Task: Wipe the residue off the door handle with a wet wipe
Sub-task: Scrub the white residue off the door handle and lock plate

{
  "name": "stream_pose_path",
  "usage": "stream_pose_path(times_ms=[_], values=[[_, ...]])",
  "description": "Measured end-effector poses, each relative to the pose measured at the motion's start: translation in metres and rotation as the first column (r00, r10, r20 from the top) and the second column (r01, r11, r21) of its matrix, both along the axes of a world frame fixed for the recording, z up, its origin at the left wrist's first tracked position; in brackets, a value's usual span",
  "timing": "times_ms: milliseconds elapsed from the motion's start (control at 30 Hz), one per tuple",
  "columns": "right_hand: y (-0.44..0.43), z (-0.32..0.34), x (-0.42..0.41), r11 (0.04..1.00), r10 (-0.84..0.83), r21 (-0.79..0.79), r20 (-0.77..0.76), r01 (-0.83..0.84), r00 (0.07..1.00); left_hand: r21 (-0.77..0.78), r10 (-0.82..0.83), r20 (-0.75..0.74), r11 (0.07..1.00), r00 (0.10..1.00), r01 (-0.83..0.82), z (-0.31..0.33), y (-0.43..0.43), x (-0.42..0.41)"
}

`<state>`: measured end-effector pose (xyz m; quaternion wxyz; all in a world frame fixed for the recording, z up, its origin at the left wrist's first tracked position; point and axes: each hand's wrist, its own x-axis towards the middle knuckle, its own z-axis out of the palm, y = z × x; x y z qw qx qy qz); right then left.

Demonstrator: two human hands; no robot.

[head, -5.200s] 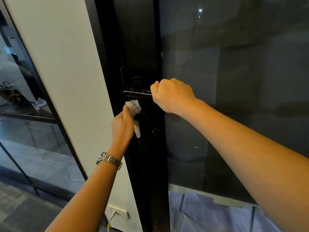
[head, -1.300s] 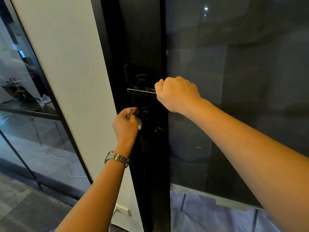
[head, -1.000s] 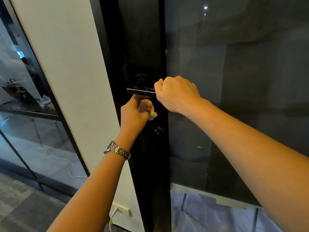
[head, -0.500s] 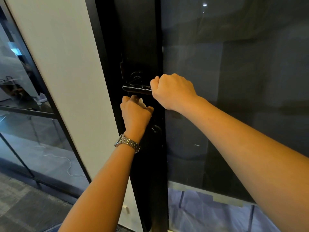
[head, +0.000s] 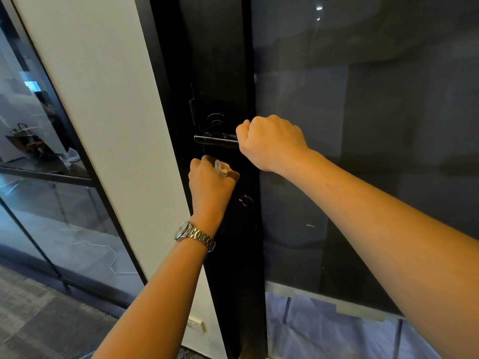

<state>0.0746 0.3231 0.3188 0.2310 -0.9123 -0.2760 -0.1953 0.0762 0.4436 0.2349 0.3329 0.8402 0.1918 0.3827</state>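
Note:
A black lever door handle (head: 213,139) sticks out to the left from the black door frame (head: 223,60), with pale specks on its top. My right hand (head: 269,142) is closed around the handle's right part. My left hand (head: 211,181), with a metal watch on the wrist, is a fist just below the handle, apart from it. It grips a bunched white wet wipe (head: 219,167), of which only a small tuft shows between thumb and fingers.
A dark glass door panel (head: 363,125) fills the right side. A white wall strip (head: 111,112) and a glass partition (head: 39,177) stand to the left. A small lock knob (head: 245,200) sits lower on the frame. Grey carpet (head: 39,320) covers the floor.
My left hand went from beside the lock plate up under the handle, then dropped slightly and balled the wipe into its fist. My right hand has kept its grip on the handle.

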Motion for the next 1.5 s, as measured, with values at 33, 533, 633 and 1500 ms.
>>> stream_pose_path(times_ms=[33, 533, 633, 1500], values=[[0.0, 0.0, 0.0, 1.0, -0.002, 0.0, 0.0, 0.002, 1.0, 0.011, -0.004, -0.009, 1.0, 1.0, 0.004, 0.001, -0.001, 0.001], [0.0, 0.0, -0.001, 1.0, -0.004, -0.01, 0.0, 0.004, 1.0, -0.42, 0.006, 0.12, 0.907, 0.993, 0.045, 0.008, 0.003, -0.002], [0.0, 0.001, -0.002, 1.0, -0.006, 0.002, -0.009, 0.006, 1.0, -0.473, -0.014, 0.11, 0.879, 0.994, 0.065, 0.01, 0.008, -0.004], [0.0, -0.001, 0.0, 0.999, -0.02, 0.025, 0.004, 0.02, 1.0, -0.446, -0.011, 0.073, 0.894, 0.997, 0.043, 0.011, 0.007, 0.002]])
